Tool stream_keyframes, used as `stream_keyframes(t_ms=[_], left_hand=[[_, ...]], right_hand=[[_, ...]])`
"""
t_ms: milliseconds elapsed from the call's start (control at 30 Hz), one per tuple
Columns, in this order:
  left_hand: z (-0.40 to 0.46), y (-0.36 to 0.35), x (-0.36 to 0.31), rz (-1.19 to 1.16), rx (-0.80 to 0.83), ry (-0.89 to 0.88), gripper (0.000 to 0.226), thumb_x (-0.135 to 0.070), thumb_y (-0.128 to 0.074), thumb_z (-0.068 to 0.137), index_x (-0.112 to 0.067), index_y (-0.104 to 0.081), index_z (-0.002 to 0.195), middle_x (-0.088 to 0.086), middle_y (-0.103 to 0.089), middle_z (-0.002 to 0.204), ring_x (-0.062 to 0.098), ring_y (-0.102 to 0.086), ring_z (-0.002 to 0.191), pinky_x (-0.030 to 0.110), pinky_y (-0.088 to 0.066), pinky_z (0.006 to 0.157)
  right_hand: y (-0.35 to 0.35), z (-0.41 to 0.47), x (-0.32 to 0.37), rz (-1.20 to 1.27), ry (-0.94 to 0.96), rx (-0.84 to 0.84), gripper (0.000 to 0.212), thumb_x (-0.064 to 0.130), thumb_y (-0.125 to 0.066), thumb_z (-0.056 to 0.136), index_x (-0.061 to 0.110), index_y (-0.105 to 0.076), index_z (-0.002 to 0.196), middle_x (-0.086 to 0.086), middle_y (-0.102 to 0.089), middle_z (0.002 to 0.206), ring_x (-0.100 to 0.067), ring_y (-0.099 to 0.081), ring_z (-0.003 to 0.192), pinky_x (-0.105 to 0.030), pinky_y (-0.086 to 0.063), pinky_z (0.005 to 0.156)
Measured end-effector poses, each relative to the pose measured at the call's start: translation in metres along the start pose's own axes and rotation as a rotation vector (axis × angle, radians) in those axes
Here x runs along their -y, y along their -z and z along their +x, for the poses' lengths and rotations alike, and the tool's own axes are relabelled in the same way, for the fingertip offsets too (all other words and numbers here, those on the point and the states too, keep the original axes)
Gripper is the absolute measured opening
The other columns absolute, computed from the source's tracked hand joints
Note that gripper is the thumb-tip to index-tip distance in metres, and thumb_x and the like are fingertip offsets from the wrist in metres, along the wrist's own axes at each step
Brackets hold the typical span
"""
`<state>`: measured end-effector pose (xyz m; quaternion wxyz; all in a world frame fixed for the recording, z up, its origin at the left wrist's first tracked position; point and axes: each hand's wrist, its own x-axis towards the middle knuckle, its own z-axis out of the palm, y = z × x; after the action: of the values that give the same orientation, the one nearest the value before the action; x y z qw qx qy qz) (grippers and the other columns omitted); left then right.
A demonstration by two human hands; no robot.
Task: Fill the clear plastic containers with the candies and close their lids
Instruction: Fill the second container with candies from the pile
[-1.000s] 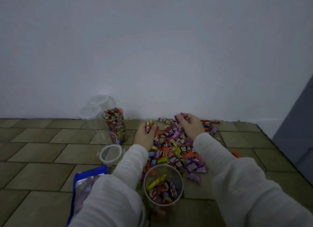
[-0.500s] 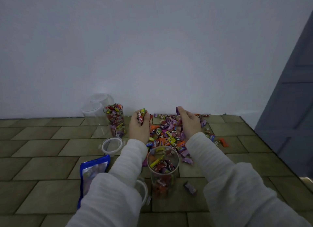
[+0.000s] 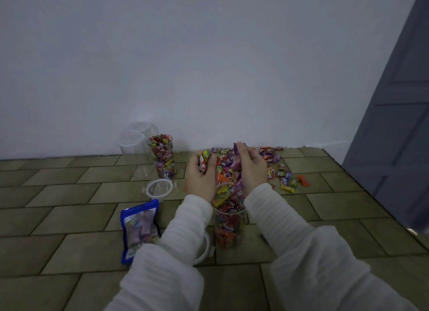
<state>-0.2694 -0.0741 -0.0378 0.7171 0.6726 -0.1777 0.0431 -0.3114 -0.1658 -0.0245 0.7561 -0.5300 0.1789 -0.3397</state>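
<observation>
On the tiled floor (image 3: 69,194), seen from the head camera, two hands in pale sleeves are cupped toward each other above an open clear container (image 3: 228,227) that is already well filled with wrapped candies. The left hand (image 3: 200,176) is curled around a bunch of candies, red and yellow wrappers showing at its fingertips. The right hand (image 3: 251,169) is likewise curled around candies, a purple wrapper pinched at the top, with more spilling between the palms toward the container's mouth. Behind the hands, against the wall (image 3: 209,66), lies the loose candy pile (image 3: 274,164), scattered out to the right. A second container (image 3: 162,156), full and lidless, stands to the left near the wall, with empty containers (image 3: 133,140) just behind it. One lid (image 3: 160,188) lies flat on the floor, another lid (image 3: 205,248) sits partly hidden under the left sleeve. A blue candy bag (image 3: 139,229) lies beside it.
</observation>
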Motion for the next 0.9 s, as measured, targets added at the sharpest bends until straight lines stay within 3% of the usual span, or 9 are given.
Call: stream_keyframes(t_ms=[100,167,433,767,900], left_hand=[[-0.006,-0.001,0.000,0.029,0.013,0.010,0.006,-0.027,-0.057,0.094,-0.027,-0.055,0.087,-0.003,-0.062,0.086,0.008,-0.058,0.079,0.027,-0.048,0.076],[-0.008,-0.003,0.001,0.026,0.015,-0.001,0.010,-0.027,-0.057,0.093,-0.030,-0.054,0.084,-0.001,-0.063,0.084,0.012,-0.059,0.080,0.032,-0.049,0.077],[-0.008,-0.011,0.005,-0.006,0.036,0.005,0.008,-0.028,-0.060,0.091,-0.020,-0.059,0.090,0.004,-0.066,0.085,0.021,-0.063,0.083,0.040,-0.053,0.078],[-0.012,-0.016,0.006,-0.031,0.075,-0.016,0.013,-0.009,-0.062,0.089,-0.014,-0.059,0.077,-0.005,-0.063,0.070,0.007,-0.059,0.066,0.019,-0.049,0.062],[-0.014,-0.015,0.007,-0.016,0.093,-0.013,0.012,-0.014,-0.065,0.087,-0.011,-0.061,0.076,-0.002,-0.065,0.069,0.012,-0.062,0.068,0.023,-0.051,0.063]], right_hand=[[0.000,-0.007,-0.003,0.023,0.035,-0.034,0.024,0.031,-0.060,0.093,0.011,-0.058,0.080,0.002,-0.045,0.053,-0.014,-0.036,0.037,-0.022,-0.033,0.034],[0.001,-0.007,-0.004,0.041,0.050,-0.057,0.023,0.031,-0.060,0.093,0.014,-0.059,0.078,0.003,-0.045,0.052,-0.013,-0.036,0.036,-0.022,-0.032,0.034],[0.004,0.002,-0.006,0.096,0.035,-0.061,0.025,0.032,-0.060,0.092,0.013,-0.057,0.077,-0.002,-0.045,0.058,-0.016,-0.036,0.039,-0.022,-0.033,0.035],[0.008,0.009,-0.007,0.170,-0.008,-0.022,0.022,0.030,-0.059,0.093,0.015,-0.058,0.077,-0.001,-0.043,0.058,-0.017,-0.034,0.039,-0.021,-0.030,0.037],[0.010,0.009,-0.007,0.157,-0.022,-0.006,0.022,0.030,-0.061,0.092,0.013,-0.058,0.078,0.000,-0.043,0.058,-0.017,-0.035,0.041,-0.021,-0.032,0.036]])
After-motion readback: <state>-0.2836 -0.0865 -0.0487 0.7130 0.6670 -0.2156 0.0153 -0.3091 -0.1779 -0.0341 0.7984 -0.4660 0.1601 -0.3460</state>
